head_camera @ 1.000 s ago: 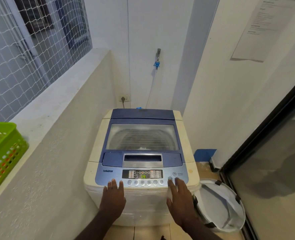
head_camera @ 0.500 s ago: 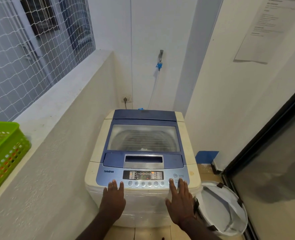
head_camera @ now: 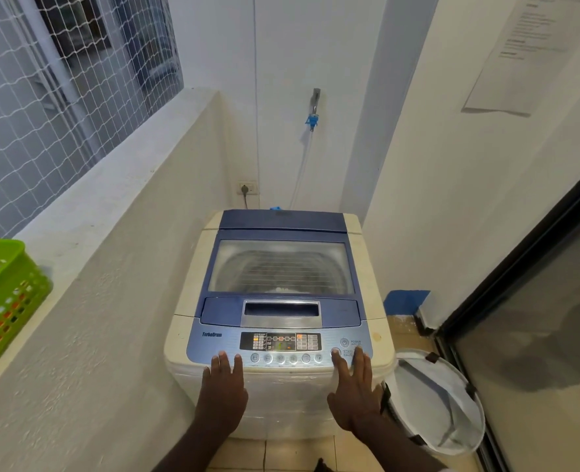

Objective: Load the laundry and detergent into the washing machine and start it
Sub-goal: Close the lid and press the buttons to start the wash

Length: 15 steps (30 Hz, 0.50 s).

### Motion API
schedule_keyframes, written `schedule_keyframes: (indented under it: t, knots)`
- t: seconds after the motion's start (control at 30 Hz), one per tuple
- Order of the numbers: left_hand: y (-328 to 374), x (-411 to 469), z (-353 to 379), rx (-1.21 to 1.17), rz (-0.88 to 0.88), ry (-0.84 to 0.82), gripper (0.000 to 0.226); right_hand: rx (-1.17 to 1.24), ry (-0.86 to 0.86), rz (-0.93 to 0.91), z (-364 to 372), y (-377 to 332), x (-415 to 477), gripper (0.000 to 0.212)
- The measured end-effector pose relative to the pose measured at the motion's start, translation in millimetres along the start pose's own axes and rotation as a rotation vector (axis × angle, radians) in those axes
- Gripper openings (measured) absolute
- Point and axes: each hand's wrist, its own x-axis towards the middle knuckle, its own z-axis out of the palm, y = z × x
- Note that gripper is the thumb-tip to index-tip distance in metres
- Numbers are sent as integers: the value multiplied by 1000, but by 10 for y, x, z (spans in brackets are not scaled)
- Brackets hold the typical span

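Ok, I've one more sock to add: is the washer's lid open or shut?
Shut: the lid lies flat on the washer, the drum showing only through its window.

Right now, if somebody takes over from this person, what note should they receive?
Left hand: open, flat on the washing machine front edge.
Right hand: open, one of its fingers at the start/pause button.
Lid closed, display lit; hamper beside the machine looks empty.
Done: loading, it seems. Left: confirm the cycle starts; whether the button is pressed cannot be told.
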Motion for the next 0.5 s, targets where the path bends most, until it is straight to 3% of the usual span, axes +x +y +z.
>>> schedule_keyframes:
  t: [0.3, 0.5]
  knots:
    - [-10, -25, -1, -4, 4, 17, 76, -56, -20, -105, -72, 192, -67, 101]
    - [-48, -31, -20, -1, 21, 40, 78, -98, 27, -118, -81, 149, -116, 100]
